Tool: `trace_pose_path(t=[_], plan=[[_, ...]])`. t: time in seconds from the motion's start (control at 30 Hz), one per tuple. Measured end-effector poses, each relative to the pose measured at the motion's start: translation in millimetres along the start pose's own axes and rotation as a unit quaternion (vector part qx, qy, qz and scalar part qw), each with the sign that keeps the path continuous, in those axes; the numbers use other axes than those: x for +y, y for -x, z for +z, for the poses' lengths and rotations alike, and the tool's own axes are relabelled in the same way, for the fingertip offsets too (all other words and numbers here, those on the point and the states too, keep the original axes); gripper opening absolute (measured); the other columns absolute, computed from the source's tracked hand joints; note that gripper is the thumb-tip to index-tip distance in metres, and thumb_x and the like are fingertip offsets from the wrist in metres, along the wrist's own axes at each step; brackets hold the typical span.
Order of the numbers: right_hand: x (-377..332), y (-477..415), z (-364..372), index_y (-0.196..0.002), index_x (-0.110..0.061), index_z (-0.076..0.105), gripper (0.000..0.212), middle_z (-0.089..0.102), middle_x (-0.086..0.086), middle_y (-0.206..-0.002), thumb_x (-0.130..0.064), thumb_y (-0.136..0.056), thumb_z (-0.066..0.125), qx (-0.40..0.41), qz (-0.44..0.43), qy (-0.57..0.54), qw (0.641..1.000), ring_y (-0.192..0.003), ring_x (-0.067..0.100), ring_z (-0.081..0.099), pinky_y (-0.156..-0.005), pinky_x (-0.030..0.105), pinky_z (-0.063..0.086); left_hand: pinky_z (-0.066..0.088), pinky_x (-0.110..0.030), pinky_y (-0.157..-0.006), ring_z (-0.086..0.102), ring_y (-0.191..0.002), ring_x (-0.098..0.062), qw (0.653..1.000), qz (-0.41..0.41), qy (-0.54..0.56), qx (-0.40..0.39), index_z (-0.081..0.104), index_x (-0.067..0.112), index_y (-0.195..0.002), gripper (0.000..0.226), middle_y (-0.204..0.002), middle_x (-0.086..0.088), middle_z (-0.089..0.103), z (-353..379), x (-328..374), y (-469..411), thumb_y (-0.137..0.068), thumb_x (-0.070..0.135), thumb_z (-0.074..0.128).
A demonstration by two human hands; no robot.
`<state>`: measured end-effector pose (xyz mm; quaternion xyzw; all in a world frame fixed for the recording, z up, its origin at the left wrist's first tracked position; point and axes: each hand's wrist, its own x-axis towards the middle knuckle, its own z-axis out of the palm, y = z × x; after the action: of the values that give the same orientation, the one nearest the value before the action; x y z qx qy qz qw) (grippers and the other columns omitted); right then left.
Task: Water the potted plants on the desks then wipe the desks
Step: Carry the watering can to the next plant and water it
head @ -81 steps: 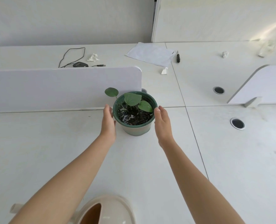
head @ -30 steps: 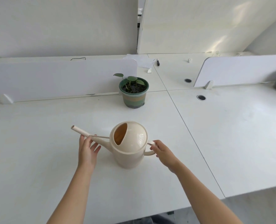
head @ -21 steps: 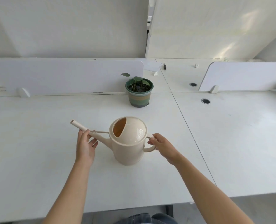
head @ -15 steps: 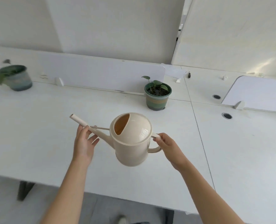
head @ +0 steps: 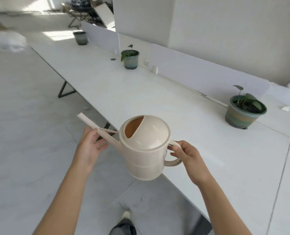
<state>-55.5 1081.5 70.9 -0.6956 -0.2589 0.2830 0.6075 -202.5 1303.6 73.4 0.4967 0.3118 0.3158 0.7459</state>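
I hold a cream watering can (head: 145, 148) in the air beside the desk's front edge. My right hand (head: 186, 156) grips its loop handle. My left hand (head: 90, 146) supports the long spout from below, fingers curled around it. Three green striped pots stand along the white desks (head: 141, 92): the nearest potted plant (head: 243, 111) at the right, a middle potted plant (head: 130, 58) farther along, and a far pot (head: 80, 37) at the row's end.
White divider panels (head: 200, 72) run along the back of the desks. A crumpled white scrap (head: 287, 108) lies right of the nearest pot. Grey tiled floor (head: 30, 133) spreads to the left; black desk legs (head: 64, 90) show below. My shoe (head: 126, 215) is at the bottom.
The watering can was lifted off the desk with both hands. My view has swung left along the desk row, so the nearest pot now sits at the right and two more pots appear.
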Motion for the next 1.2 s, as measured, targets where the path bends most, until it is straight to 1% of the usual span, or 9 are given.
trace_pose_path(t=[0.13,0.2,0.27,0.43,0.57,0.63,0.77,0.9,1.2], plan=[[3.4,-10.3,38.8,-0.085,-0.022,0.063,0.01,0.067,0.001,-0.1,-0.021,-0.089,0.054,-0.069,0.013,-0.006,0.997,-0.109,0.023,0.058,-0.095,0.04,0.044,0.041,-0.033,-0.08,0.058,-0.082,-0.018,0.997,0.01,0.008,0.07,0.049,0.029,-0.089,0.018,-0.092,0.001,0.059,-47.0,6.3,22.1,-0.097,0.02,0.035],[-0.1,-16.1,61.2,-0.087,-0.021,0.064,0.01,0.068,-0.005,-0.1,-0.026,-0.082,0.056,-0.104,0.017,-0.013,0.994,-0.103,0.014,0.061,-0.09,0.031,0.045,0.041,-0.037,-0.086,0.059,-0.085,-0.019,0.995,0.02,0.016,0.1,0.048,0.028,-0.098,0.015,-0.099,-0.001,0.058,-69.5,11.0,29.9,-0.097,0.021,0.035],[-4.7,-23.4,84.3,-0.083,-0.02,0.065,0.017,0.069,-0.007,-0.1,-0.029,-0.073,0.055,-0.132,0.02,-0.019,0.991,-0.097,0.013,0.061,-0.085,0.027,0.044,0.042,-0.038,-0.089,0.058,-0.088,-0.02,0.991,0.029,0.023,0.128,0.047,0.025,-0.106,0.014,-0.106,-0.006,0.056,-91.7,19.0,34.6,-0.097,0.021,0.036],[-16.3,-40.6,148.0,-0.08,-0.022,0.067,0.016,0.068,-0.004,-0.095,-0.03,-0.071,0.056,-0.181,0.014,-0.019,0.983,-0.099,0.016,0.06,-0.092,0.033,0.043,0.046,-0.036,-0.082,0.057,-0.096,-0.024,0.985,0.026,0.028,0.166,0.044,0.024,-0.123,0.027,-0.117,-0.007,0.054,-152.0,49.3,37.6,-0.097,0.022,0.038],[-30.3,-52.5,205.0,-0.087,-0.017,0.065,0.023,0.069,-0.013,-0.09,-0.028,-0.069,0.056,-0.202,-0.013,-0.019,0.979,-0.081,-0.005,0.06,-0.077,0.013,0.046,0.045,-0.039,-0.085,0.059,-0.1,-0.024,0.984,0.034,0.02,0.173,0.036,0.023,-0.138,0.041,-0.12,-0.007,0.056,-203.4,72.9,23.1,-0.097,0.024,0.039],[-34.4,-58.4,231.7,-0.087,-0.017,0.065,0.023,0.069,-0.017,-0.085,-0.027,-0.068,0.057,-0.2,-0.022,-0.014,0.979,-0.076,-0.008,0.059,-0.069,0.005,0.045,0.043,-0.04,-0.089,0.059,-0.099,-0.024,0.984,0.036,0.019,0.171,0.038,0.022,-0.136,0.038,-0.115,-0.006,0.058,-227.4,83.1,10.1,-0.097,0.023,0.038],[-38.0,-76.0,280.4,-0.083,-0.018,0.064,0.019,0.069,-0.016,-0.087,-0.025,-0.067,0.059,-0.172,-0.029,-0.006,0.985,-0.074,-0.008,0.059,-0.064,0.004,0.043,0.046,-0.038,-0.086,0.059,-0.099,-0.023,0.988,0.04,0.022,0.149,0.046,0.03,-0.121,0.026,-0.105,-0.001,0.061,-268.1,101.5,-21.3,-0.097,0.022,0.038],[-43.6,-96.7,318.0,-0.082,-0.019,0.064,0.018,0.069,-0.014,-0.08,-0.022,-0.065,0.059,-0.132,-0.027,-0.005,0.991,-0.072,-0.006,0.06,-0.068,0.013,0.044,0.046,-0.035,-0.084,0.059,-0.104,-0.022,0.992,0.034,0.018,0.119,0.034,0.025,-0.14,0.044,-0.123,-0.004,0.056,-301.1,116.4,-51.8,-0.097,0.022,0.04],[-45.7,-153.7,354.9,-0.083,-0.016,0.064,0.022,0.07,-0.012,-0.069,-0.022,-0.063,0.059,-0.086,0.009,0.0,0.996,-0.067,0.0,0.061,-0.06,0.01,0.044,0.045,-0.037,-0.087,0.056,-0.113,-0.026,0.996,-0.019,0.022,0.084,0.029,0.026,-0.143,0.048,-0.137,-0.009,0.049,-329.0,120.4,-130.3,-0.097,0.022,0.041]])
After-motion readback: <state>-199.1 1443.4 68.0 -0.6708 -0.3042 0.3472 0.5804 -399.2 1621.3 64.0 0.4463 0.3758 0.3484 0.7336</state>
